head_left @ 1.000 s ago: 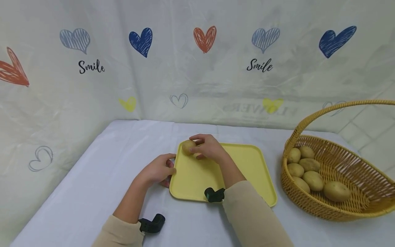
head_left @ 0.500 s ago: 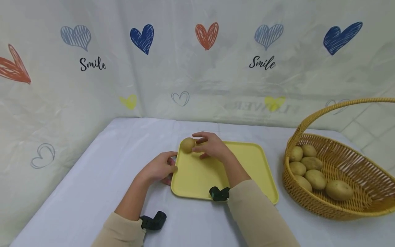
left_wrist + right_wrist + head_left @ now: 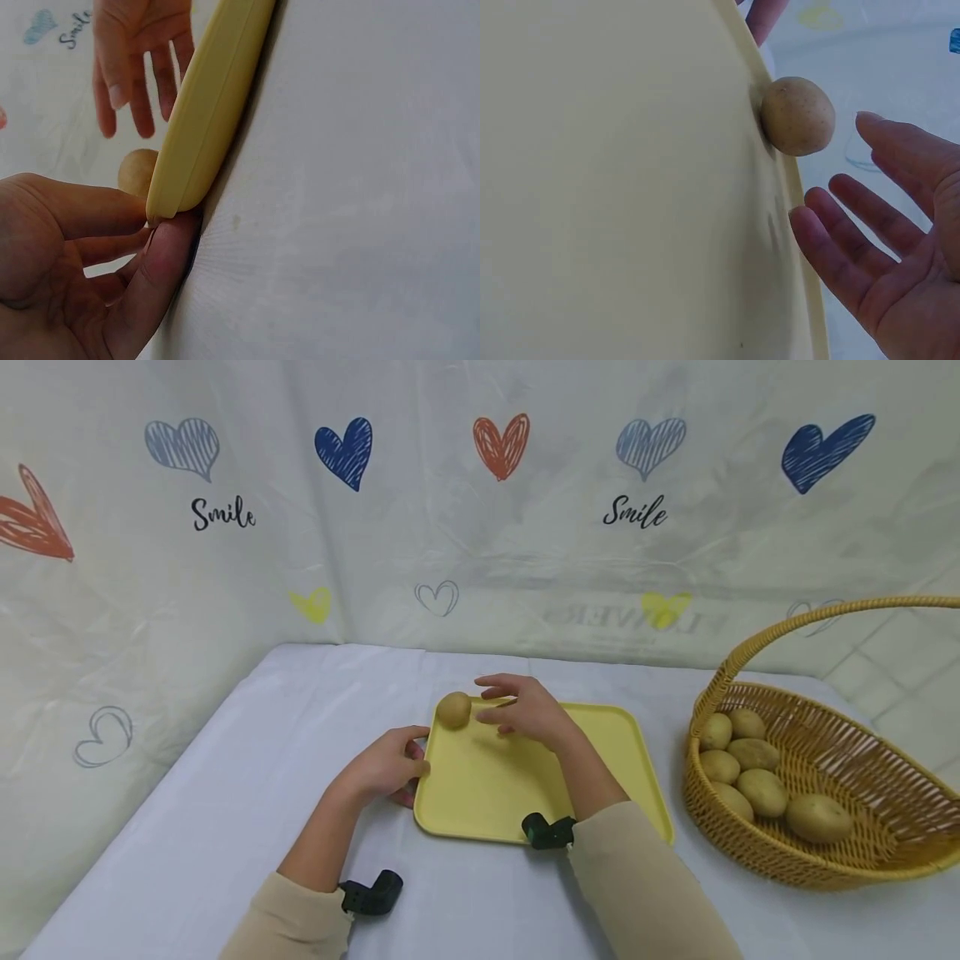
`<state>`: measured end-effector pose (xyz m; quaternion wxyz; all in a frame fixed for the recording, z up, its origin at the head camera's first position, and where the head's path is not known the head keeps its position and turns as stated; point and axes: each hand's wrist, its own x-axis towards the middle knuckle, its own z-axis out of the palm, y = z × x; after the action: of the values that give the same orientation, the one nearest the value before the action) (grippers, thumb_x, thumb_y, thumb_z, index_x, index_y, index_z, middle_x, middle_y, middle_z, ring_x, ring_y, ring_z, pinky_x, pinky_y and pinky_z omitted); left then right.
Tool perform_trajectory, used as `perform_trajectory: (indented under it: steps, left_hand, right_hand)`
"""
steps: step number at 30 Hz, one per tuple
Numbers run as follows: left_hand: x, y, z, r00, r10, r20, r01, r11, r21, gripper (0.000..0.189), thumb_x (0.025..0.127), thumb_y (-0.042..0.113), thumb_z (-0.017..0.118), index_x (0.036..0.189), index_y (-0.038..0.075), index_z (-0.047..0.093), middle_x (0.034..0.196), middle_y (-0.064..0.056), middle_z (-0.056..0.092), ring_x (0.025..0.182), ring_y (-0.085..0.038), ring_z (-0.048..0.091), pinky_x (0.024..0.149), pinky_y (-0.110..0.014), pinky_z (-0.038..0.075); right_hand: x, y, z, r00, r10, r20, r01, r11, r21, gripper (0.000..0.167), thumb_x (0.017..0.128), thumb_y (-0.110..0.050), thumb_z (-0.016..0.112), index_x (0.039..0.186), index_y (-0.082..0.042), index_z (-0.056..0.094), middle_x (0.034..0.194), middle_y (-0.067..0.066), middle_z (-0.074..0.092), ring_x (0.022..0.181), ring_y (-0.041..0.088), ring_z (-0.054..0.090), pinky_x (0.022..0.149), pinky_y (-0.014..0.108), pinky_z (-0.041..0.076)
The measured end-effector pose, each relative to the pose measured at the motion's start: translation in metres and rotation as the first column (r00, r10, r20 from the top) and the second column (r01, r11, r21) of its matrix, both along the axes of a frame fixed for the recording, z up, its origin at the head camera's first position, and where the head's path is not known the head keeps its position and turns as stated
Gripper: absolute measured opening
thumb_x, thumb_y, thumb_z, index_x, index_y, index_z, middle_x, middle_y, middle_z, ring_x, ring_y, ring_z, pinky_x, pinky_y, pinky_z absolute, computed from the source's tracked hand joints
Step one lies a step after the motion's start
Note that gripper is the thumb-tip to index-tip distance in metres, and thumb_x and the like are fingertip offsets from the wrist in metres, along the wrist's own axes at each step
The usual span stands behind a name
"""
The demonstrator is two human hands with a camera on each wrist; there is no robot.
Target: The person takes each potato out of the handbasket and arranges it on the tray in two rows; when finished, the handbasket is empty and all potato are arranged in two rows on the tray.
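Left hand point(image 3: 384, 767) has its fingers curled, pinching the left rim of the yellow rectangular tray point(image 3: 480, 797) on the white-cloth-covered bench point(image 3: 187, 852); brown wicker basket point(image 3: 750, 858) holding potatoes point(image 3: 763, 793) stands just right of it. Right hand point(image 3: 528, 713) hovers over the tray, fingers spread and free, just right of the round tan potato point(image 3: 453, 710), which rests at the tray's far-left corner. White heart-print backdrop point(image 3: 427, 535) behind.

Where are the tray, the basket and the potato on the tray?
Tray point(image 3: 480, 789), head view, left part of its floor.
Basket point(image 3: 832, 756), head view, inside of its far wall.
Potato point(image 3: 798, 116), right wrist view, its middle.
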<state>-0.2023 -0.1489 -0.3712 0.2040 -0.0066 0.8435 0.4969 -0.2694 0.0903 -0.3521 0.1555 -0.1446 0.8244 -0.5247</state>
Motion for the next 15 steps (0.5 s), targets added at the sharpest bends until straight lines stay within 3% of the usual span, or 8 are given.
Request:
perform_trajectory:
  steps: [7, 15]
  left_hand:
    - [-0.001, 0.001, 0.000, 1.000, 0.001, 0.003, -0.001, 1.000, -0.006, 0.061, 0.097, 0.002, 0.060, 0.156, 0.008, 0.043, 0.108, -0.012, 0.052, 0.080, -0.021, 0.061, 0.059, -0.035, 0.063]
    - [-0.001, 0.002, 0.000, 1.000, 0.005, -0.001, -0.005, 0.999, -0.036, 0.061, 0.097, 0.003, 0.060, 0.156, 0.009, 0.043, 0.108, -0.012, 0.052, 0.079, -0.021, 0.061, 0.059, -0.034, 0.063]
  right_hand:
    - [0.008, 0.011, 0.009, 0.999, 0.006, -0.047, -0.007, 1.000, -0.027, 0.056, 0.093, -0.016, 0.076, 0.147, -0.017, 0.059, 0.148, 0.018, 0.058, 0.126, 0.034, 0.065, 0.097, 0.047, 0.061]
    - [0.015, 0.025, 0.019, 0.998, -0.009, -0.063, 0.007, 0.999, -0.041, 0.054, 0.092, -0.019, 0.077, 0.144, -0.019, 0.062, 0.145, 0.010, 0.062, 0.123, 0.028, 0.067, 0.096, 0.043, 0.061]
